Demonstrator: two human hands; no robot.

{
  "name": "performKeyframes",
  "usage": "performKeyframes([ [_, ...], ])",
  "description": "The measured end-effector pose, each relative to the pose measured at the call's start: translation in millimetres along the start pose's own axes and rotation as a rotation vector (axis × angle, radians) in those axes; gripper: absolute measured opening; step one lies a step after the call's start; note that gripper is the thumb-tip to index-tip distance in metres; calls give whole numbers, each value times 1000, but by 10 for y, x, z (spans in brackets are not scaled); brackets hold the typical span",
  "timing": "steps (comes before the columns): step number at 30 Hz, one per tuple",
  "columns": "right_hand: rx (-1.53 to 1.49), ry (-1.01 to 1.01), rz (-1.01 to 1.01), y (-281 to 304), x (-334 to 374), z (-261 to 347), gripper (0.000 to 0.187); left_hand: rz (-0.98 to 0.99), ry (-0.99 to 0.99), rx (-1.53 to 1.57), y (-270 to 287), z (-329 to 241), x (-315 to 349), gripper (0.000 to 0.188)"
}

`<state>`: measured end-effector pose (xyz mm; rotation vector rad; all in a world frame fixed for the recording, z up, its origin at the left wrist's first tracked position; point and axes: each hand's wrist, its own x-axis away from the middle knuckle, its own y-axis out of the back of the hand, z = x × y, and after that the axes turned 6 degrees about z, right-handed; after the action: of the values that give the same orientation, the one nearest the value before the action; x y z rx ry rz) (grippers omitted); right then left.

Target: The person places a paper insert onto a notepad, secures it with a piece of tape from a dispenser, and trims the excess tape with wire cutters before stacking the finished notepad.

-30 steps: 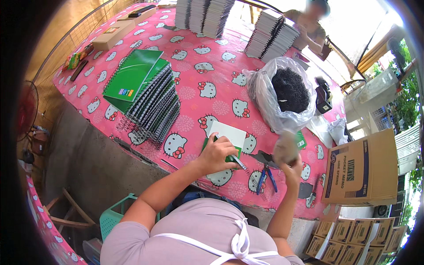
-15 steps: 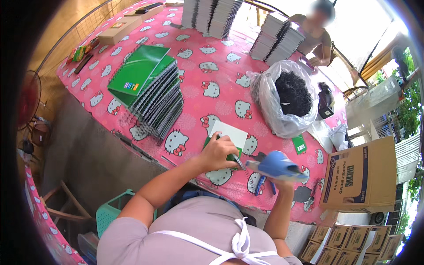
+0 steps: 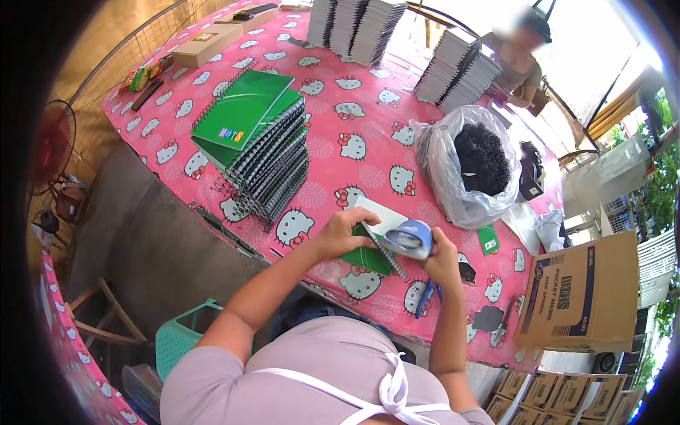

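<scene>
A small green spiral-bound notebook [image 3: 370, 262] lies open on the table in front of me, with a white page [image 3: 377, 214] showing beyond its black coil. My left hand [image 3: 343, 235] pinches it near the coil. In my right hand [image 3: 440, 258] is a rounded blue-and-white hand tool [image 3: 409, 239], held over the notebook's right side; its exact kind is unclear. Blue-handled pliers [image 3: 428, 299] lie beside my right wrist. A tall stack of green spiral notebooks [image 3: 249, 142] stands to the left of my hands.
A clear plastic bag [image 3: 443, 177] full of black coils stands ahead on the right. A large cardboard box [image 3: 581, 290] sits at the right edge. White notebook stacks [image 3: 354, 32] stand at the far side. Another person [image 3: 513, 67] sits across the pink table.
My right hand has brought the blue-and-white tool up and left, over the notebook. My left hand still grips the notebook. The whole view has shifted slightly.
</scene>
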<state>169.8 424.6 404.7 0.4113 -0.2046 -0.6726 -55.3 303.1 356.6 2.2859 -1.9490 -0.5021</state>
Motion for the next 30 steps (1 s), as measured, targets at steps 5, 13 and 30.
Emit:
performKeyframes([
  [5, 95, 15, -26, 22, -135, 39, 29, -68, 11, 677, -105, 227, 0, 27],
  [13, 41, 28, -36, -108, -250, -13, 38, -66, 83, 520, -63, 295, 45, 27],
  [30, 942, -477, -854, 762, 878, -1131, 70, 53, -93, 717, -203, 242, -14, 17],
])
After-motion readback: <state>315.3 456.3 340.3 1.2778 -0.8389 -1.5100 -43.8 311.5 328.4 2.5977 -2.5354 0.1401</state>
